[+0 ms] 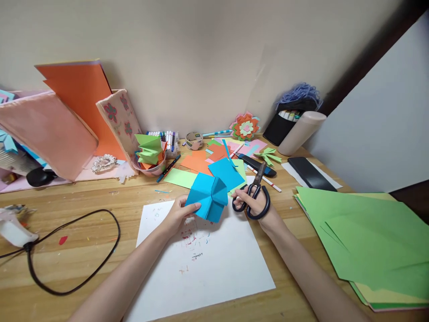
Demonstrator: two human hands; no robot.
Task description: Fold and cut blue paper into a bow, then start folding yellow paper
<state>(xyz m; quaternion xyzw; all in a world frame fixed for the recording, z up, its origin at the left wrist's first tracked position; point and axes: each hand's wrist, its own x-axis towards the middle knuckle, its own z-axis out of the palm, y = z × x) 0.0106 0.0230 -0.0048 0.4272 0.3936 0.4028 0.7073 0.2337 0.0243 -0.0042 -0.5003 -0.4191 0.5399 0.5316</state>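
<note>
My left hand (182, 211) pinches the left edge of a folded blue paper piece (208, 197), with the thumb on top. The paper has creases meeting near its middle and is held above a white sheet (214, 264) with small coloured marks. In my right hand (256, 205) is a pair of scissors (258, 178) with black handles, blades pointing up and away from the blue paper. The fingers wrap around the handles. Just behind lies a flat blue paper square (226, 174).
Behind are orange paper scraps (196, 162), a utility knife (258, 164), a tape roll (194, 141) and a paper flower (246, 126). Green sheets (375, 241) and a phone (311, 173) lie right. A glue gun (15, 228) with a looped black cable (115, 250) is left.
</note>
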